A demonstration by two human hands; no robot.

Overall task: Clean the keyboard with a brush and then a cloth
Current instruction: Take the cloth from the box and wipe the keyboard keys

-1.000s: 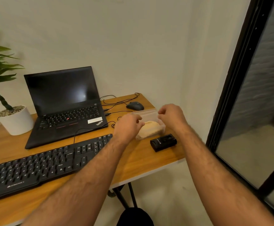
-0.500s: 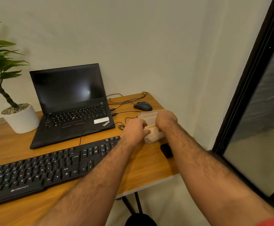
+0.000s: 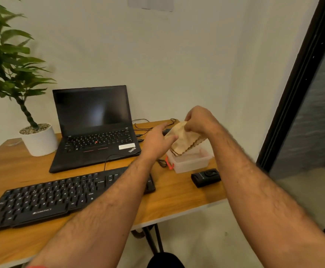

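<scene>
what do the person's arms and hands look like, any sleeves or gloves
Both forearms are bare and hairy, with no sleeves down to the wrists. The left hand and right hand wear no gloves, and no rings or watch show. A sliver of red shows at the bottom edge by the left arm.

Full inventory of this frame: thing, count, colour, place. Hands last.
keyboard: 1, black, front left of desk
laptop: 1, black, open, screen dark, behind the keyboard
potted plant: 1, green leaves in a white pot, back left of desk
cloth: 1, beige with zigzag edge, held above the container
container: 1, clear plastic with an orange clip, right side of desk
small device: 1, black, near the desk's right front edge
cables: several, black, behind and beside the laptop
desk: 1, wooden
left hand: 1, fingers touch the cloth's left edge
right hand: 1, pinches the cloth's top
</scene>
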